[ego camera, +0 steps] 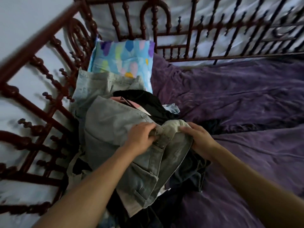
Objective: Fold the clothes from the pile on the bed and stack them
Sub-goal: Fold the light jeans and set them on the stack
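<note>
Head view: left hand (141,137) and right hand (199,139), fingers tight on grey jeans (111,129) waistband, arms outstretched over pile (186,176).

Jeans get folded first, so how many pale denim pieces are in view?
2. Grey jeans on top, gripped by left hand and right hand; paler jeans behind, against the patterned pillow. Dark clothes may hide more.

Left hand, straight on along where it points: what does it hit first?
The left hand grips the grey jeans at the waistband. Pushed on, up and to the right, it would likely meet the black garment lying just beyond the jeans, though depth is unclear.
</note>
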### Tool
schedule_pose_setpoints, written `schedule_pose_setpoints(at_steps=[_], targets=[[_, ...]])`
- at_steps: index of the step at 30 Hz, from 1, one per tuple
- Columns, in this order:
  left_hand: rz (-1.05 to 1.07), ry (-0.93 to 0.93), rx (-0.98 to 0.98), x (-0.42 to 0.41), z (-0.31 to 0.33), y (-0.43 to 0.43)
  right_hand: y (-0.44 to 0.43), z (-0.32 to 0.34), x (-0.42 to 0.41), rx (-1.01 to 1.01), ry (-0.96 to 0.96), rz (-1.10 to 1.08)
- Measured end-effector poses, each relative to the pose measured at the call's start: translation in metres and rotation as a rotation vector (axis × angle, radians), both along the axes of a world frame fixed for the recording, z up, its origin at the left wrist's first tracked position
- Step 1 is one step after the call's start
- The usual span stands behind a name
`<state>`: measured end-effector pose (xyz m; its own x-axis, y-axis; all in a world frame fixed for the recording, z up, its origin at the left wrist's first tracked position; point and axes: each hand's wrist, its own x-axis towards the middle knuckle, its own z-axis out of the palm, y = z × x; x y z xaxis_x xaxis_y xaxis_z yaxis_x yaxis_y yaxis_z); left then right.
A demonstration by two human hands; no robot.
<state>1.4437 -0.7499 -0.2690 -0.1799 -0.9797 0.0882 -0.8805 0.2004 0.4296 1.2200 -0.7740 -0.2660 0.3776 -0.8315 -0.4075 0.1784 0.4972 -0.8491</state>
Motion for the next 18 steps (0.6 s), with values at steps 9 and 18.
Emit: schedule_pose_setpoints(at_steps=[9, 18], targets=[[0.231, 0.277, -0.296, 0.018, 0.156, 0.057, 0.096, -0.011, 0.04, -0.229, 0.302, 0.215], [0.426, 0.379, -0.531, 0.037, 0.231, 0.119, 0.054, 0.117, -0.064, -0.665, 0.503, 0.002]])
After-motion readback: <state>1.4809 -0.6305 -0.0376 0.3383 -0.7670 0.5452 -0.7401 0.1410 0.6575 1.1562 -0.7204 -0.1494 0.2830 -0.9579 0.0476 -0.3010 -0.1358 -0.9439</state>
